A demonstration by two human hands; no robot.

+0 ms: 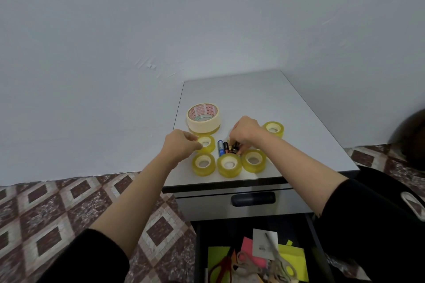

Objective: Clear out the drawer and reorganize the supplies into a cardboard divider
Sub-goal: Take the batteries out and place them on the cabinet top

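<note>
On top of the grey cabinet (pixel 264 99) stand several small yellow tape rolls, one at the right (pixel 273 128) and others along the front (pixel 229 165). A big cream masking tape roll (pixel 203 117) stands behind them. My left hand (pixel 181 143) pinches the rim of a yellow roll (pixel 207 145). My right hand (pixel 245 132) has its fingers curled down onto a cluster of batteries (pixel 224 147) lying between the rolls. Below, the open drawer (pixel 200 248) holds coloured paper, a white card and scissors (pixel 243 262).
A pale wall rises behind the cabinet. Patterned floor tiles (pixel 69 213) spread to the left. A shut drawer with a dark handle (pixel 253 199) sits above the open one. Dark clothing and a dark shape fill the right edge.
</note>
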